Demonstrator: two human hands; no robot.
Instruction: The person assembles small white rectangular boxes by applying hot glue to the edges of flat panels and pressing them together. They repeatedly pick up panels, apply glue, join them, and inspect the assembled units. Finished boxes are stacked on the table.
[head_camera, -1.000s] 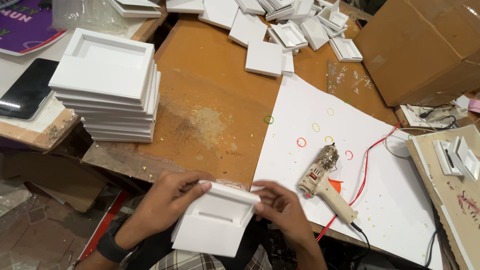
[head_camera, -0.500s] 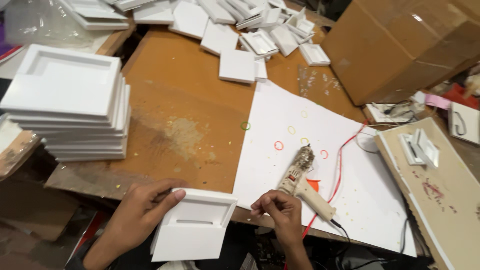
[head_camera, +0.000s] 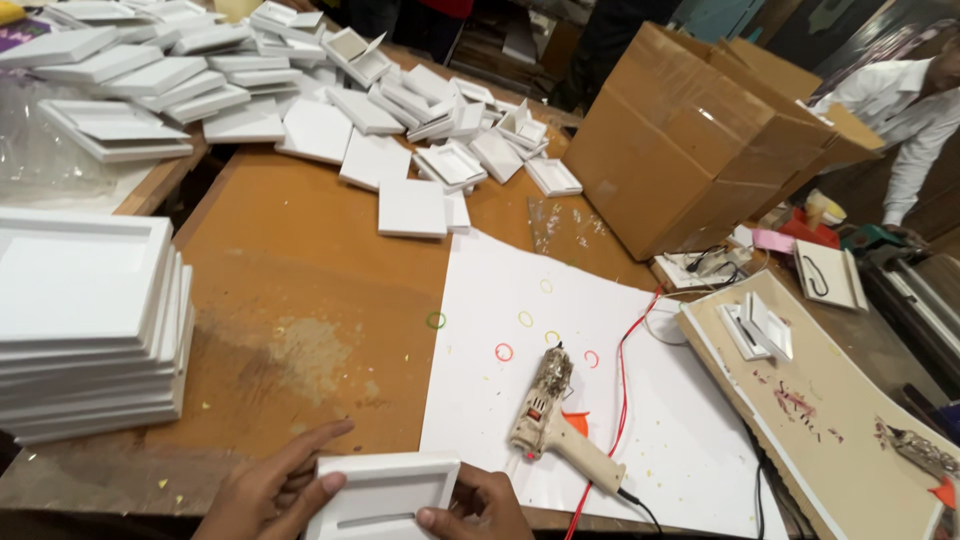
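Far to the left of the left hand (head_camera: 272, 488), a tall stack of white trays (head_camera: 88, 318) sits at the edge of the brown desk (head_camera: 300, 270). The left hand lies at the near edge of the desk, fingers spread and curled around the left side of a white recessed tray (head_camera: 385, 493), thumb on its rim. The tray is held low, between the two hands, its shallow inner panel with a narrow slot facing up. The right hand (head_camera: 480, 505) grips the tray's right side, thumb pressed on the front face and fingers wrapped behind it.

Above both hands, across the desk, loose white trays and lids (head_camera: 400, 110) lie scattered in a heap. Just right of the right hand, a hot glue gun (head_camera: 555, 425) rests on a white sheet (head_camera: 560, 340) marked with small coloured rings, a red cable (head_camera: 625, 380) trailing past it. Farther right stands a large cardboard box (head_camera: 690, 140), and nearer, a tan board (head_camera: 840, 400) carrying small white pieces. At the far right, another person's white sleeve (head_camera: 915, 110) shows.
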